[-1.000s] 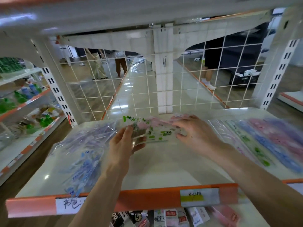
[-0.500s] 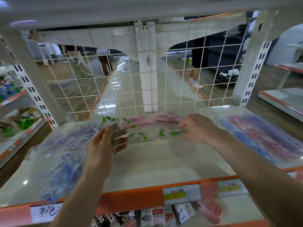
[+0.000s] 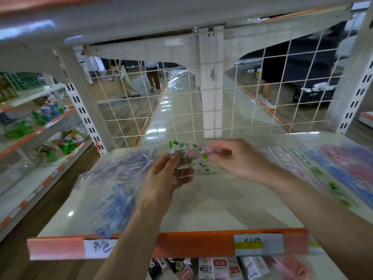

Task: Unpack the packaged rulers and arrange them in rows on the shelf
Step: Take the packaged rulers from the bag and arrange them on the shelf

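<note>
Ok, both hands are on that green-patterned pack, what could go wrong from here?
The green-patterned pack is held above the shelf between left hand and right hand; if the slick wrap gives suddenly, rulers may scatter. The bagged pile reaches the orange front edge and could slide off if nudged. The right forearm passes close to the laid rows and might disturb them.

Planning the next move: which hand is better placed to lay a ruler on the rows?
Probably right: right hand pinches the end of the packet, nearer the laid rows; left hand grips it.
</note>
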